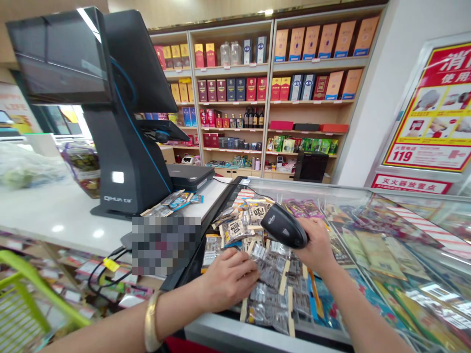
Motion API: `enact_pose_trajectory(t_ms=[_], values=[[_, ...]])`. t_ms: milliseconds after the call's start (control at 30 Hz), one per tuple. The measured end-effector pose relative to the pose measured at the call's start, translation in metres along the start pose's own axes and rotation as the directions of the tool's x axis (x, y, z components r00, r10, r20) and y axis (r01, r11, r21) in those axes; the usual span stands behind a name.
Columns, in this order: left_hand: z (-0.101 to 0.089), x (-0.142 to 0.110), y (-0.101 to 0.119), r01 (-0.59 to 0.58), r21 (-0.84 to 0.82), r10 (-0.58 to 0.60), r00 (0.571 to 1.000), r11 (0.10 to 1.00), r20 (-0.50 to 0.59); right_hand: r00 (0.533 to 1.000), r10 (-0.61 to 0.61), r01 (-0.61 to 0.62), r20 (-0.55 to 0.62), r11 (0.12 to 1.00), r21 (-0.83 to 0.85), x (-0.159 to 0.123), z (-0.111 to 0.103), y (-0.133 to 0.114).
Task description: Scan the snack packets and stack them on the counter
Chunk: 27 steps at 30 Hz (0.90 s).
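Note:
My right hand [318, 245] is wrapped around a black handheld barcode scanner [282, 226], whose head points left over the snack packets. Below it, several small clear packets with dark contents and printed labels [270, 296] lie in rows on the glass-topped counter. My left hand [230, 280] rests low on these packets, its fingers curled together; its fingertips are partly hidden, so what they grip cannot be made out. A gold bangle [150, 321] circles the left wrist. Beige packets with dark lettering [235, 230] are heaped just beyond the left hand.
At left, a dark checkout terminal [127, 147] stands on a white counter [66, 211], with loose packets [174, 202] beside its base. Glass compartments [390, 255] hold bagged goods at right. A green basket [37, 294] is low left. Shelves of boxed goods [235, 90] line the back wall.

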State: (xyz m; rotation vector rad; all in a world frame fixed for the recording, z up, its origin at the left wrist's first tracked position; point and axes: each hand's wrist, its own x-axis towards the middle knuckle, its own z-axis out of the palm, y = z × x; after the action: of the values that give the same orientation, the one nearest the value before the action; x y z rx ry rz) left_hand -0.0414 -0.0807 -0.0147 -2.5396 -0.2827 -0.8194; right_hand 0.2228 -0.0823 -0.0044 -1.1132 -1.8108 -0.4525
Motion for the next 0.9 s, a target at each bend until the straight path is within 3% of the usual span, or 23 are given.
enact_pose_trajectory(t_ms=[167,267,333,400,467,533,567,633,767,900], values=[[-0.011,-0.016,-0.012,0.090,-0.012,-0.090,0.996,0.996,-0.005,0.999,-0.039,0.039,-0.029,0.999,0.005,0.000,0.000,0.002],[-0.024,-0.032,-0.046,0.238,0.095,-0.235,0.971,0.967,-0.047,0.998,-0.051,0.051,-0.034,0.999,0.006,0.000,0.000,0.002],[-0.033,-0.047,-0.080,0.422,0.224,-0.425,0.905,0.879,-0.037,0.998,-0.055,0.055,-0.034,0.999,0.001,0.000,0.000,0.002],[-0.043,-0.066,-0.118,0.622,0.368,-0.662,0.749,0.691,-0.023,0.997,-0.062,0.062,-0.034,0.998,-0.006,0.000,0.000,0.002],[-0.055,-0.087,-0.154,0.751,0.466,-0.854,0.520,0.467,0.016,0.997,-0.066,0.065,-0.027,0.998,-0.012,-0.001,0.000,0.002],[-0.067,-0.109,-0.185,0.800,0.513,-0.947,0.304,0.312,0.102,0.997,-0.073,0.072,-0.021,0.997,-0.012,-0.001,0.001,0.003],[-0.073,-0.118,-0.198,0.787,0.540,-0.954,0.252,0.299,0.160,0.997,-0.075,0.075,-0.019,0.997,-0.013,-0.001,0.001,0.003],[-0.082,-0.132,-0.215,0.711,0.601,-0.930,0.252,0.366,0.268,0.996,-0.083,0.083,-0.016,0.996,-0.015,-0.002,0.002,0.003],[-0.089,-0.139,-0.229,0.554,0.632,-0.840,0.346,0.542,0.418,0.997,-0.081,0.081,0.005,0.996,-0.037,-0.004,0.002,0.005],[-0.086,-0.131,-0.231,0.540,0.563,-0.780,0.407,0.625,0.476,0.996,-0.090,0.090,0.008,0.995,-0.037,-0.004,0.003,0.005]])
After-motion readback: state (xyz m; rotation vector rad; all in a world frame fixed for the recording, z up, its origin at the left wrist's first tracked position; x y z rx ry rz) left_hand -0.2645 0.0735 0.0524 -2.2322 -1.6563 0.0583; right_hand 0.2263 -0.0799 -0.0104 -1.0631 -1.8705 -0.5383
